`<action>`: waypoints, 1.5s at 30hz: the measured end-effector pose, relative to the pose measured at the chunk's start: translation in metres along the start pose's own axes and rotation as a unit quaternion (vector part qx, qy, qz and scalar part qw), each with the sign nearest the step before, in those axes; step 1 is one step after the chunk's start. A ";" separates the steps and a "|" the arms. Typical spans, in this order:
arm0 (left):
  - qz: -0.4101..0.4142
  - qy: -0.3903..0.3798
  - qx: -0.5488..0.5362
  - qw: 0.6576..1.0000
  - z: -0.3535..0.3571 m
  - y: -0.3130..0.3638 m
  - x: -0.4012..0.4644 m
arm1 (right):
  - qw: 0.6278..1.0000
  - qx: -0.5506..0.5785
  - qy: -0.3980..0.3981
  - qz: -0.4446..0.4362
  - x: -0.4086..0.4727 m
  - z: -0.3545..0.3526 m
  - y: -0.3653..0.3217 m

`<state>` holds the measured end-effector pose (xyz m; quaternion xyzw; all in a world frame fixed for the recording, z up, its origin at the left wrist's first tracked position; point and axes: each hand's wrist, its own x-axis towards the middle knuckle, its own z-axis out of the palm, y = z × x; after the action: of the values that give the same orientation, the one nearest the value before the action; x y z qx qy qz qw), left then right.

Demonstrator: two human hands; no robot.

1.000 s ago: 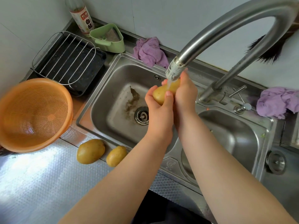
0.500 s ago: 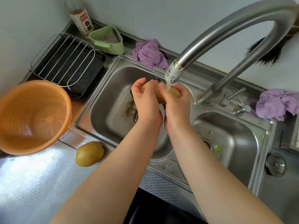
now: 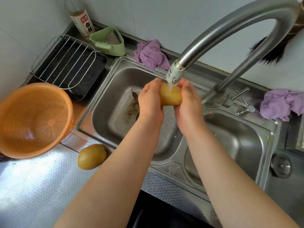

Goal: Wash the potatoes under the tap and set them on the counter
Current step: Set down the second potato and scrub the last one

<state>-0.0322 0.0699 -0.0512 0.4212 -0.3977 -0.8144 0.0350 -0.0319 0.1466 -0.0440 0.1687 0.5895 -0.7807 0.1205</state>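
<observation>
A yellow potato (image 3: 171, 95) is under the running tap (image 3: 174, 74), over the left sink basin (image 3: 115, 102). My left hand (image 3: 150, 101) grips its left end and my right hand (image 3: 189, 104) grips its right end, with water falling on the bare top between them. Another potato (image 3: 91, 156) lies on the counter (image 3: 32, 186) by the sink's front left corner; my left forearm covers the spot to its right.
An orange colander (image 3: 32, 119) sits at the left of the counter. Behind it stands a black tray with a wire rack (image 3: 67, 63), a green holder (image 3: 107, 41) and a bottle (image 3: 81, 17). Purple cloths lie at the back (image 3: 151, 54) and right (image 3: 283, 104).
My hands have drawn apart along the potato, so its top now shows under the stream. The view has shifted slightly; the second counter potato is hidden behind my left forearm.
</observation>
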 end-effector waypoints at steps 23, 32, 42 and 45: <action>-0.015 -0.293 0.079 0.953 0.007 0.033 -0.004 | 0.878 0.002 -0.212 0.428 0.000 -0.035 -0.027; 0.120 -0.271 0.172 0.939 0.003 0.025 -0.012 | 0.910 0.114 -0.119 0.381 -0.016 -0.014 -0.027; 0.029 -0.115 0.129 0.984 -0.003 0.029 -0.020 | 0.945 -0.120 -0.114 0.284 -0.019 -0.012 -0.024; -0.001 -0.258 0.097 0.961 -0.023 0.026 -0.016 | 0.904 0.010 -0.187 0.385 -0.017 -0.020 -0.025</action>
<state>-0.0125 0.0444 -0.0311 0.1987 -0.4697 -0.8531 -0.1101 -0.0239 0.1731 -0.0199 0.2349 0.4372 -0.6965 0.5183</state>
